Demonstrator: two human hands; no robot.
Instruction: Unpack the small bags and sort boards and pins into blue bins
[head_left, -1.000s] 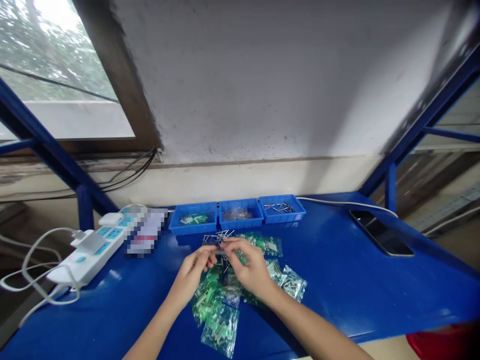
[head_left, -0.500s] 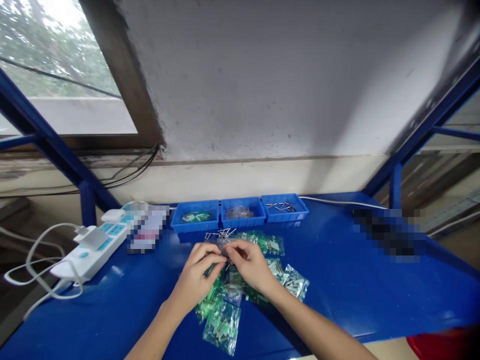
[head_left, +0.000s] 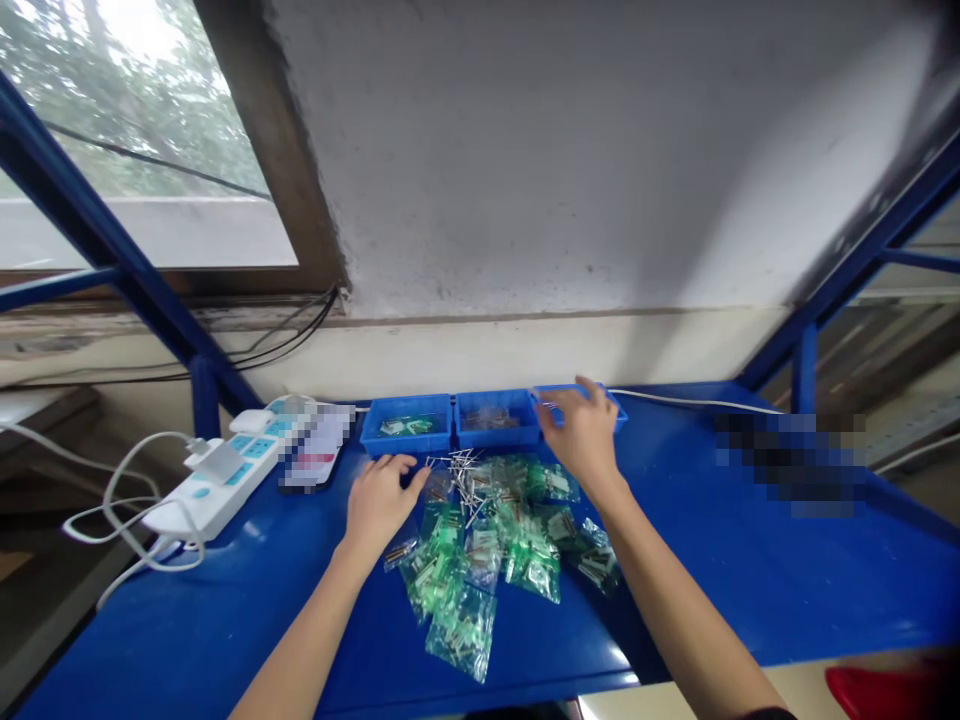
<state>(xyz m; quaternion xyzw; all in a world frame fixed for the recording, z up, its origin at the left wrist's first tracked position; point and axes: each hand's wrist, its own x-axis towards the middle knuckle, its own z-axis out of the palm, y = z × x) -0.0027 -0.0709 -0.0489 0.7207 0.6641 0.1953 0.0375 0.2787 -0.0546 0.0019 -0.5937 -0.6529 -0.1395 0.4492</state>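
Observation:
My right hand [head_left: 582, 432] reaches over the right blue bin [head_left: 619, 412], fingers apart, with nothing visible in them. It covers most of that bin and its contents. Beside a loose heap of thin metal pins [head_left: 466, 482], my left hand [head_left: 381, 500] rests low with thumb and fingers apart. A small clear bag [head_left: 439, 484] lies by its thumb. Toward me, several green-tinted clear bags [head_left: 461, 630] with small parts inside are spread over the blue table [head_left: 750, 570]. A small packet with brown pieces [head_left: 400, 553] sits beneath my left wrist.
The left blue bin [head_left: 406, 440] holds green-tinted bags; the middle blue bin [head_left: 496, 436] holds clear bags. On the left are a white power strip [head_left: 225, 480] with looped cables and a phone [head_left: 319, 450]. A blurred dark object [head_left: 791, 460] lies at right, below a white cable [head_left: 697, 402].
My hands were together over the pin heap, fingering a small clear bag. Now they are apart: the right has moved up and right to the right bin, the left slightly back.

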